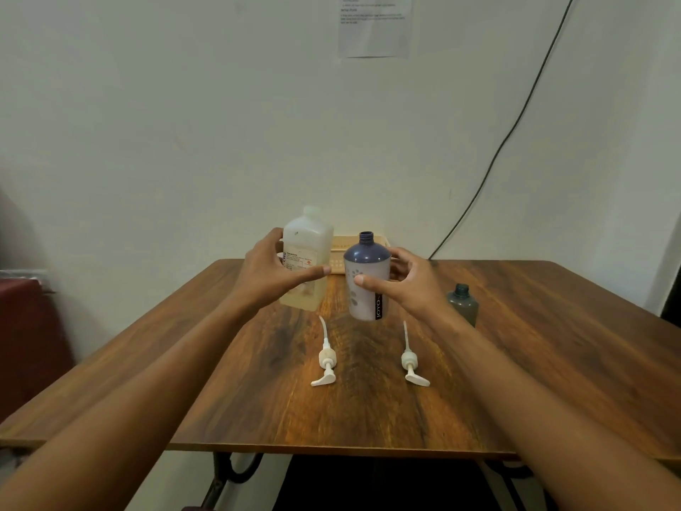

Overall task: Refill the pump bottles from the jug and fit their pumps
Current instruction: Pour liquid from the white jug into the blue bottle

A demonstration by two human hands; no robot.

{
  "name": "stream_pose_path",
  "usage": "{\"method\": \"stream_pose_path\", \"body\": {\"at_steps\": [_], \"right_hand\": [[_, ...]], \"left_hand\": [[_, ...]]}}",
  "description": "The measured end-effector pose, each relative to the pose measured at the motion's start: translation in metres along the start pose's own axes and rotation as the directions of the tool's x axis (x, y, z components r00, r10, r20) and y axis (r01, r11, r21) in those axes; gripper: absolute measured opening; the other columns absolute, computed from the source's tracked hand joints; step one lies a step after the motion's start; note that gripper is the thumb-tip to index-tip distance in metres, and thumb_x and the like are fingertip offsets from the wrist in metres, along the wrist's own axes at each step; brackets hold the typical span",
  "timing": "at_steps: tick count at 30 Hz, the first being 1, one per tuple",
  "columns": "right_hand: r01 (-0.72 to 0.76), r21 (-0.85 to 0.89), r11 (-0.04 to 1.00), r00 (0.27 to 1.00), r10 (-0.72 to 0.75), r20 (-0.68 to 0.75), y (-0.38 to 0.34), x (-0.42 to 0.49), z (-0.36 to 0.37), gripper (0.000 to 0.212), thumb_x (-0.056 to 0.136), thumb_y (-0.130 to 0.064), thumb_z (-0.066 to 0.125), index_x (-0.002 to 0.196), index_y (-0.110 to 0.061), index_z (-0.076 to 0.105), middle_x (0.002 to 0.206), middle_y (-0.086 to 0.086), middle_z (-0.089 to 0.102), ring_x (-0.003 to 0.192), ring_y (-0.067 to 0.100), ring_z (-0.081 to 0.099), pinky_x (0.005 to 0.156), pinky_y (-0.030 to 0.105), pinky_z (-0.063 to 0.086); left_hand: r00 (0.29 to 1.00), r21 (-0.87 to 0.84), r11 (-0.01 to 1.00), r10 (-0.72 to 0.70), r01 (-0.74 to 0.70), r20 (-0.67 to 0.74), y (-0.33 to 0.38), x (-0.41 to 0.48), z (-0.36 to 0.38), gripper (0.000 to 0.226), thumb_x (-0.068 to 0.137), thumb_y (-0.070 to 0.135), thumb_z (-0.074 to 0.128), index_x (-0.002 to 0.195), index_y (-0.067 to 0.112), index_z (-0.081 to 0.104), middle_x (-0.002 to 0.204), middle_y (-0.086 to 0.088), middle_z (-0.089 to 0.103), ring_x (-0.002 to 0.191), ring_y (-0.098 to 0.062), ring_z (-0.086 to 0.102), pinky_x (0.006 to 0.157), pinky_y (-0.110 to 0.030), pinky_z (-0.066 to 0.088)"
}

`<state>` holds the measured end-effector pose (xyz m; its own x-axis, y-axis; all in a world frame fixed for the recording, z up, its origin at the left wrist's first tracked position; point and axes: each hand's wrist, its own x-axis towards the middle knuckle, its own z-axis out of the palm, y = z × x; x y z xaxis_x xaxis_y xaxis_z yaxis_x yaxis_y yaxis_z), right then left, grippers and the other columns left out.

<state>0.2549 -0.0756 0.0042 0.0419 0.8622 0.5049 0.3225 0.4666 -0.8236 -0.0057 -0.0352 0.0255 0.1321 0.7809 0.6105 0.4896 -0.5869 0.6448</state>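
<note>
1. My left hand [274, 272] is spread open around the jug [306, 260], thumb across its front, not yet clamped; jug upright at the counter [368, 407] back, cap on.
2. My right hand [403, 284] is open beside the purple-topped bottle [368, 278], thumb touching it; neck uncapped.
3. Grey bottle [463, 303] stands to the right, also open; two pumps [326, 357] [411, 359] lie in front (dip tubes pointing away from me).
4. Step: taking hold to pour; next needs the jug cap off, bottle steadied.
</note>
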Motion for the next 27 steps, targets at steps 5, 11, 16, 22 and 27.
{"method": "stream_pose_path", "body": {"at_steps": [5,11,16,22,27], "right_hand": [[0.002,0.013,1.0,1.0,-0.002,0.004,0.0,0.001,-0.001,0.05,0.073,-0.035,0.096,0.109,-0.044,0.063,0.109,-0.024,0.069,0.091,-0.025,0.064,0.068,0.004,0.052],[0.0,0.025,1.0,1.0,0.0,-0.001,0.002,0.001,0.0,0.056,0.072,-0.039,0.096,0.115,-0.044,0.061,0.111,-0.026,0.068,0.096,-0.011,0.068,0.068,0.006,0.054],[-0.009,0.035,0.999,1.0,0.009,-0.003,0.003,-0.001,0.0,0.061,0.071,-0.04,0.096,0.121,-0.04,0.062,0.114,-0.025,0.069,0.102,-0.006,0.067,0.071,0.007,0.055],[-0.014,0.045,0.999,1.0,0.015,-0.002,0.001,-0.004,-0.002,0.057,0.068,-0.043,0.096,0.115,-0.044,0.062,0.115,-0.022,0.07,0.105,-0.003,0.068,0.072,0.01,0.057],[-0.008,0.058,0.998,1.0,0.008,0.004,0.002,-0.005,-0.003,0.061,0.067,-0.044,0.095,0.119,-0.042,0.063,0.118,-0.02,0.071,0.108,0.0,0.068,0.073,0.011,0.058]], "left_hand": [[0.999,-0.004,0.999,-0.034,0.034,-0.017,-0.01,-0.001,-0.001,0.094,0.062,0.065,0.088,0.139,0.026,0.051,0.129,0.005,0.065,0.111,-0.015,0.065,0.082,-0.033,0.063],[0.993,0.019,0.994,-0.111,0.112,-0.036,-0.033,-0.012,0.002,0.094,0.061,0.064,0.089,0.138,0.025,0.051,0.129,0.003,0.065,0.111,-0.016,0.065,0.081,-0.031,0.06],[0.986,0.06,0.985,-0.161,0.164,-0.049,-0.054,-0.024,0.005,0.093,0.061,0.059,0.09,0.138,0.021,0.054,0.129,0.0,0.067,0.11,-0.018,0.066,0.086,-0.039,0.061],[0.969,0.068,0.967,-0.243,0.245,-0.034,-0.079,-0.038,0.006,0.089,0.062,0.053,0.092,0.136,0.021,0.054,0.128,-0.002,0.067,0.11,-0.02,0.065,0.088,-0.04,0.06],[0.958,0.035,0.958,-0.285,0.286,-0.011,-0.088,-0.047,0.004,0.094,0.058,0.055,0.091,0.137,0.022,0.053,0.13,-0.002,0.066,0.113,-0.021,0.064,0.087,-0.039,0.06]]}}
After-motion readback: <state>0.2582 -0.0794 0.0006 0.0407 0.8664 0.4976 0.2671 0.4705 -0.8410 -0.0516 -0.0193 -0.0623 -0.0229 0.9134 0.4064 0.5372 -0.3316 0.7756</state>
